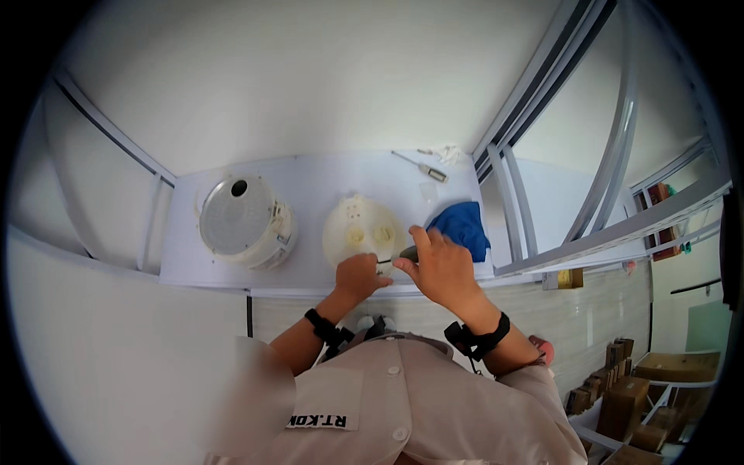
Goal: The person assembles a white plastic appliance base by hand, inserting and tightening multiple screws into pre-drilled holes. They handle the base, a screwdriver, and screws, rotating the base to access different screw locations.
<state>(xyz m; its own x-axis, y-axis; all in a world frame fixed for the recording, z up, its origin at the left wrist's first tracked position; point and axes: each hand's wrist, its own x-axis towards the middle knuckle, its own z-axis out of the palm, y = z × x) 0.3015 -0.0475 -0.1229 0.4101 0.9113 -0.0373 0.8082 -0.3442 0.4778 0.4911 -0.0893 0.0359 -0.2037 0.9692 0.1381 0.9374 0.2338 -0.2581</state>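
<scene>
A round cream-coloured cover (337,232) lies on the white table in front of me, with two round raised fittings and a few small reddish marks on it. My left hand (359,279) is closed at its near edge, thumb pointing right; the fingertips are partly hidden. In my right hand (443,267) is a screwdriver (409,253) with a dark handle, held between thumb and fingers. Its thin shaft points left toward the cover's near edge, beside my left hand. Just beyond my right hand lies a crumpled blue cloth (463,226).
A white drum-shaped housing (240,217) with a grey top and a dark hole stands at the left. Toward the back right lie a thin-shafted tool with a small display (432,173), a crumpled white piece (447,153) and a clear plastic piece (428,192). Metal frames flank the table (310,170).
</scene>
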